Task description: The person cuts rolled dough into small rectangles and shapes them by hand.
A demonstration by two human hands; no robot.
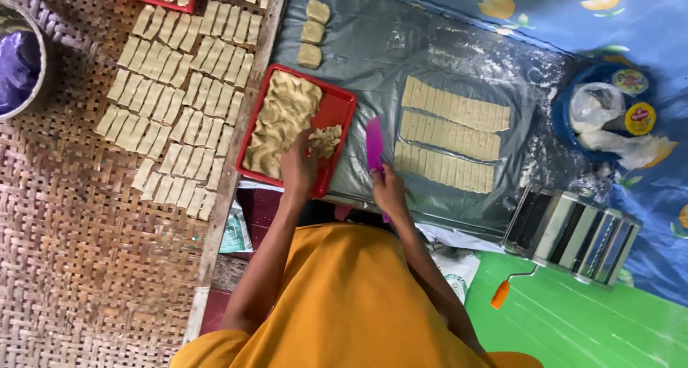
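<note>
Head view: my left hand pinches dough lump from red tray; right hand grips purple scraper. Next I judge: lift cleanly.

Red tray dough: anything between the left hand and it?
Nothing visible. The left hand is already on the dough in the red tray. The right hand holds a pink scraper beside the tray, clear of it.
</note>
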